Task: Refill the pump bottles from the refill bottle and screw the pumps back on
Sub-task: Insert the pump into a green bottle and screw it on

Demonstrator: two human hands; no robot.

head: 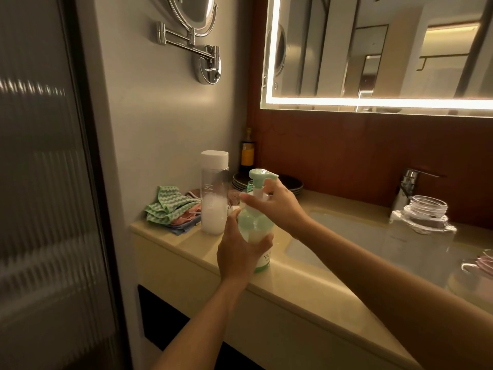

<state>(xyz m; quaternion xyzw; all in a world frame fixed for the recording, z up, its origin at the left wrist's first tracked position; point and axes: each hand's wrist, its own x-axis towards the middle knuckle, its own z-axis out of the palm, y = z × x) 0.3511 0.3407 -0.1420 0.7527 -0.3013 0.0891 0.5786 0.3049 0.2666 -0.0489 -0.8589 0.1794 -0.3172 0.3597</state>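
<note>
Pump bottle [255, 231] stands near the counter's [306, 287] front edge, gripped by the left hand [240, 249]. Right hand [280, 202] pinches its pump [260, 180].

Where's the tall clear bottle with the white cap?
Head view: the tall clear bottle stands upright at the left end of the counter, between the green cloths and the green pump bottle.

Pump bottle [256, 231] at counter [306, 284] front, left of sink [333, 228]; refill bottle [214, 193] behind-left; cloths [170, 209] further left; tap [406, 188] behind sink.

Lettering [266, 258] on the pump bottle [255, 222], perhaps "YA", lies mostly behind the left hand [240, 253].
</note>
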